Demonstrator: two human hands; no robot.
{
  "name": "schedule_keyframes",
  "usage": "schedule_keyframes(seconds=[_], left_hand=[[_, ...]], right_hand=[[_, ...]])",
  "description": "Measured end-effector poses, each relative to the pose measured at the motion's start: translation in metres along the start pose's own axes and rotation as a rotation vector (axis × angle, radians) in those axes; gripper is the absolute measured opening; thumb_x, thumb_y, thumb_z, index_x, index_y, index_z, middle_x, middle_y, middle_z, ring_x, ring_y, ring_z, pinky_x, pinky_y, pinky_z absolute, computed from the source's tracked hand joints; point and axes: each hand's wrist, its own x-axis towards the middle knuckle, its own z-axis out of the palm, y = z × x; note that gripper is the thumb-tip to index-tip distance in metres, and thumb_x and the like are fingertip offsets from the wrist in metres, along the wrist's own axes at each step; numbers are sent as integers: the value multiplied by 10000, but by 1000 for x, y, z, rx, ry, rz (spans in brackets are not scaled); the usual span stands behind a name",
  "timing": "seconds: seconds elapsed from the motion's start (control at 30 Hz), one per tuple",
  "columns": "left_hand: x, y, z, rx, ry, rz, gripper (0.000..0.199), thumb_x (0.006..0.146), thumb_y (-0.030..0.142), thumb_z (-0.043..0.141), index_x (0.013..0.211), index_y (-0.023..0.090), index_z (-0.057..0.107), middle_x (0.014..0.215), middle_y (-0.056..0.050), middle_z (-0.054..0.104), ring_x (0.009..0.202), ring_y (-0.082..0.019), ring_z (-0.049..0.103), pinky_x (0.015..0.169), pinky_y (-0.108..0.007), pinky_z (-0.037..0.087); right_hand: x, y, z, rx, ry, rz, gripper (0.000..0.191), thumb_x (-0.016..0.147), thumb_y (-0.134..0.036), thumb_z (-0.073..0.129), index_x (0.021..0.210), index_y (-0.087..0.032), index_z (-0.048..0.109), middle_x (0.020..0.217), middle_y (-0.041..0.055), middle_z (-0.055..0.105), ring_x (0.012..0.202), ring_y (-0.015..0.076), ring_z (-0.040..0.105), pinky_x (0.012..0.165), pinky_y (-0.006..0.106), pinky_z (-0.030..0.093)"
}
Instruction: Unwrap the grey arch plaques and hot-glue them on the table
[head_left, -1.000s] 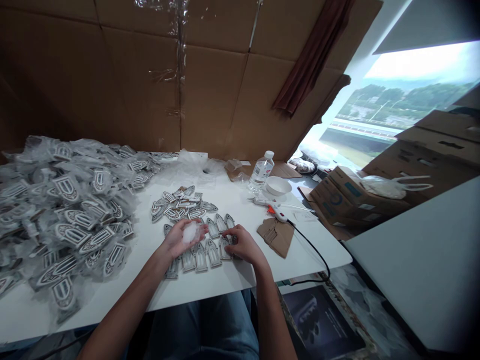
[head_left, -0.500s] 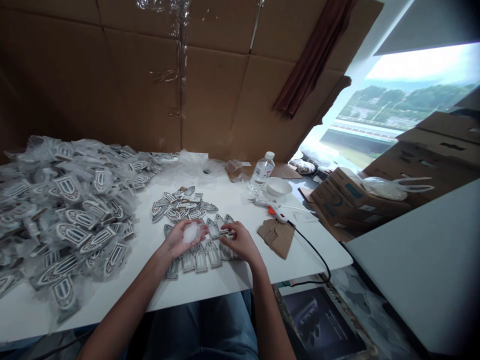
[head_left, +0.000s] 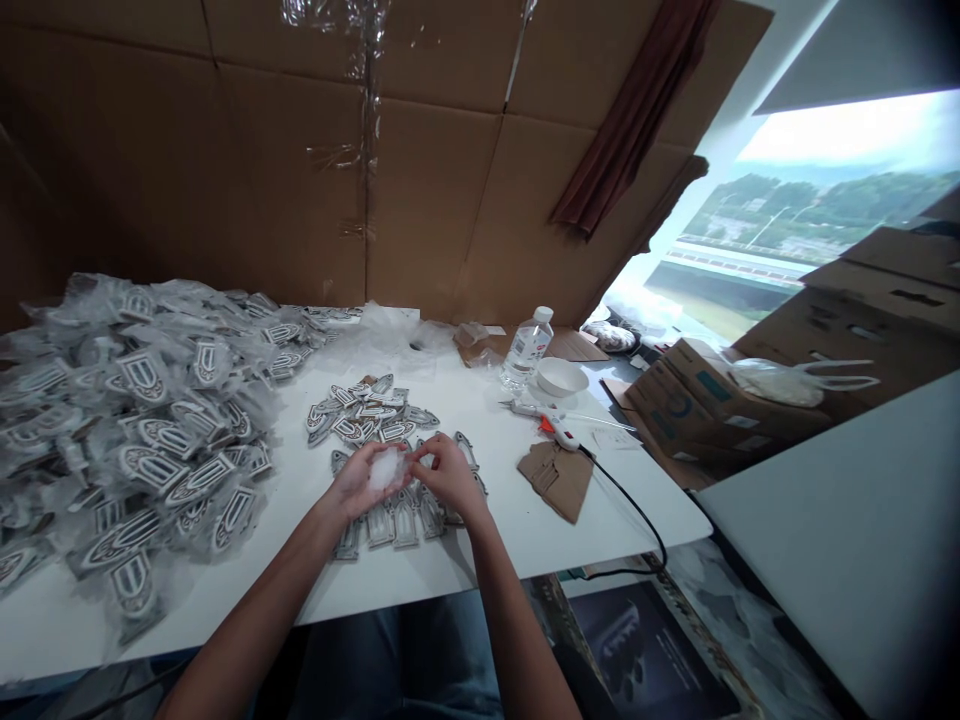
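Clear plastic wraps the big heap of bagged pieces [head_left: 165, 440] at your far left, spread close to the near edge of the white counter [head_left: 289, 450]. Between it and the small loose pile [head_left: 367, 412] runs a bare strip of surface. Your left hand [head_left: 356, 490] is spread palm up, with a whitish, see-through lump [head_left: 387, 469] lying in it, over the left part of the rows of arch-shaped pieces [head_left: 405, 522]. Your right hand [head_left: 450, 478] meets it at the fingertips, thumb and finger pressed together beside the lump; you can't tell from here whether anything is pinched there. The step in hand looks like picking at the lump, and such a move calls for a steady left palm and a light, precise pinch. Keep your wrists high, as the pieces lie close beneath them. Right of the rows, bare surface gives you some side room up to the cardboard scrap [head_left: 559, 478]. Behind that sit the bottle [head_left: 527, 350], glue gun [head_left: 559, 432] and bowl [head_left: 562, 378], while the gun's black cord [head_left: 622, 498] hangs over the near edge, where a sleeve could snag.
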Motion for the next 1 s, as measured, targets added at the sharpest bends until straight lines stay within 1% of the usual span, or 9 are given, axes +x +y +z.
schedule_keyframes(seconds=[0.07,0.17,0.23,0.3,0.37,0.43,0.57,0.77,1.0], left_hand=[[0,0,0,-1,-9,1,229,840,176,421,991,89,570,903,-134,671,775,-194,675,682,-286,563],[0,0,1,-5,-22,0,225,833,181,429,981,84,568,921,-151,668,756,-196,676,672,-279,559],[0,1,0,-23,-28,-4,216,827,183,433,965,80,564,936,-159,664,747,-196,675,673,-279,558],[1,1,-1,-54,-43,-11,202,816,174,440,950,82,560,961,-165,657,789,-202,676,695,-282,558],[1,1,-2,-77,-55,-17,194,802,166,457,947,87,558,987,-168,650,857,-213,672,715,-283,558],[1,2,-3,-81,-50,-15,197,793,167,471,954,94,558,1009,-163,645,905,-226,665,716,-283,559],[-1,2,-2,-66,-39,-15,205,804,187,472,968,97,554,1032,-156,639,905,-247,665,706,-293,560],[-3,3,-1,-82,-26,-21,195,821,191,457,973,97,535,1024,-162,637,875,-244,670,720,-307,560],[-2,3,-1,-75,-8,-18,226,813,192,461,1004,95,533,1030,-168,636,899,-242,668,732,-309,563]], right_hand=[[0,-1,-2,34,23,32,106,697,-223,603,754,-173,676,830,24,585,676,106,483,667,238,405],[-3,-1,-8,170,-5,86,117,713,-254,575,729,-153,632,735,8,596,584,89,459,580,215,388],[-8,1,-13,281,-11,73,145,724,-283,567,740,-146,613,709,5,586,579,88,465,560,208,384],[-17,5,-19,313,4,44,158,731,-298,560,754,-148,608,658,0,555,589,98,473,556,208,383],[-27,10,-24,244,-7,23,152,737,-294,552,757,-157,614,616,-3,536,583,107,468,545,213,376],[-39,14,-28,147,-46,-4,131,737,-270,545,755,-167,622,656,5,571,583,108,471,546,217,377],[-55,20,-32,19,-107,-76,102,753,-218,525,753,-189,622,705,3,613,578,104,487,579,219,386],[-61,20,-32,-120,-144,-185,138,785,-169,483,774,-200,617,786,11,602,672,116,526,638,220,394],[-63,22,-31,-155,-190,-196,166,757,-119,470,767,-206,611,924,19,596,745,123,542,665,222,404]])
